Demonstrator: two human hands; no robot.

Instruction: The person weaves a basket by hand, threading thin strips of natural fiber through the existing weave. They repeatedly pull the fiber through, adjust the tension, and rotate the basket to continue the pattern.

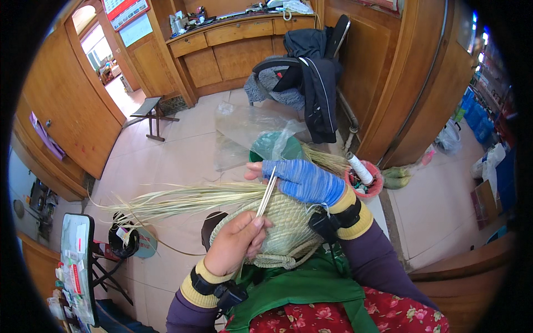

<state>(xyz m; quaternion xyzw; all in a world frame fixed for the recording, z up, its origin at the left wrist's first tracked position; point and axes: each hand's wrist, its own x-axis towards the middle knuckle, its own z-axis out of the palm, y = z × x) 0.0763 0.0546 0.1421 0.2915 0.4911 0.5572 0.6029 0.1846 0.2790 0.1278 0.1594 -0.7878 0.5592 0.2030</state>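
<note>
A woven straw basket [287,227] lies in my lap, its coiled rows showing and a braided straw loop [306,254] on the side nearest me. Long loose straw [179,202] fans out leftward from its far edge. My left hand [245,235], bare, pinches a few thin pale straw strips [266,195] that point up and away. Their tips cross in front of the blue fingerless glove on my right hand [302,181]. That hand grips the basket's far edge beside the loose straw; its fingertips reach past the edge, and its palm is hidden.
Beyond the basket stand a green bucket [277,145] with clear plastic sheeting [237,125] and a red tub [370,179] holding a white roll. A folding stool [150,116], a chair draped with clothes [291,79] and a small table [77,266] surround me.
</note>
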